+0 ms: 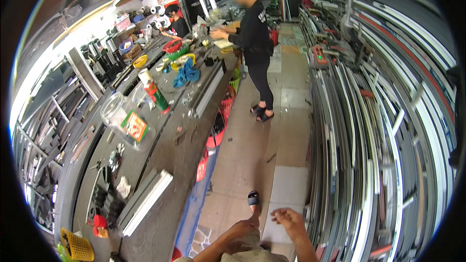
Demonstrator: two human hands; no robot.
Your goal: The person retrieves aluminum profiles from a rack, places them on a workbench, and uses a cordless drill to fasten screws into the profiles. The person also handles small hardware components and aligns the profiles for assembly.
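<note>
The right hand [290,221] is hovering above the floor [240,174], its fingers loosely curving and parting from the thumb, while the left hand [245,228] is reaching forward in front of the wearer's own leg; its fingers are blending into the leg, so I cannot tell whether they are spreading, pressing together or pinching anything. Long bars [340,165], grey, white and dark, are lying in a deep stack to the right of both hands, nearest the right one and apart from it. To the left, the table [170,153] is carrying short bars [145,204] near its edge, apart from the left hand. A yellow basket [83,248] is standing at the table's near end, holding something dark. Farther along, a clear jar [128,122] is showing an orange and green label, with a red and green can [156,98] standing just beyond. Past a blue cloth [187,73], a red basket [172,45] is holding small dark pieces, with a green basket [178,53] sitting just beside it. A co-worker in black [255,29] is standing at the table's far part, holding both hands forward over it.
</note>
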